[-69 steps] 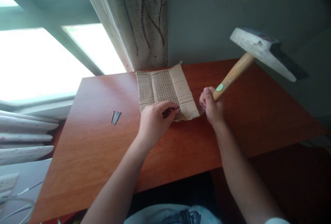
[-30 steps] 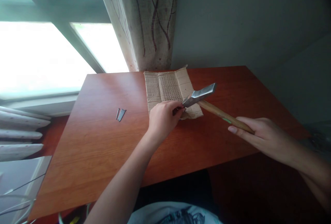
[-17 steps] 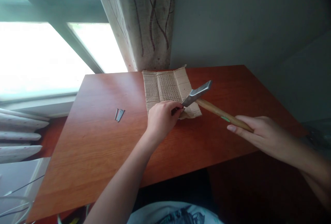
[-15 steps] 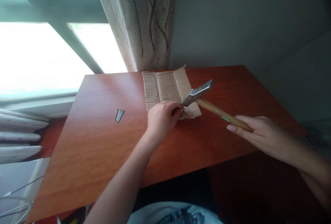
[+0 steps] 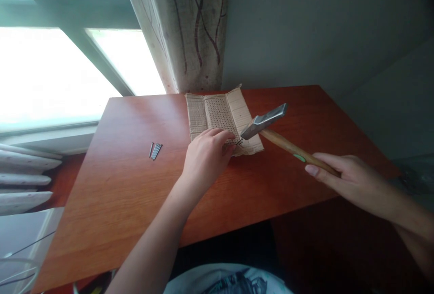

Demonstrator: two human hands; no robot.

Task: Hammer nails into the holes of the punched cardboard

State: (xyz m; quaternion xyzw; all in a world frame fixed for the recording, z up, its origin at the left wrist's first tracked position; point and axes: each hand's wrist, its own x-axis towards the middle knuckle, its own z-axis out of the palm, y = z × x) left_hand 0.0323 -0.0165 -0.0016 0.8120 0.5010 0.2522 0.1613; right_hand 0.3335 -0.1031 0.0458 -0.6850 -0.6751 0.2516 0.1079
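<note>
My left hand [image 5: 208, 156] rests at the near edge of a piece of corrugated cardboard [image 5: 196, 111], its thumb and forefinger curled at a small nail [image 5: 240, 141]. Most of the grip is hidden behind the back of the hand. The cardboard has a central panel full of small holes. My right hand [image 5: 335, 169] is wrapped round the wooden handle of a hammer [image 5: 291, 144]. The hammer's metal head hangs tilted just above and right of the nail, close to my left fingertips.
Several loose nails [image 5: 156, 151] lie on the left part of the reddish-brown wooden table [image 5: 142, 203]. A patterned curtain [image 5: 200, 27] and a grey wall [image 5: 298, 31] stand behind the table. A bright window [image 5: 37, 77] is at the left.
The hammer head has moved slightly to the right, away from my left fingers. My left hand has shifted a little left, and the nail shows more plainly.
</note>
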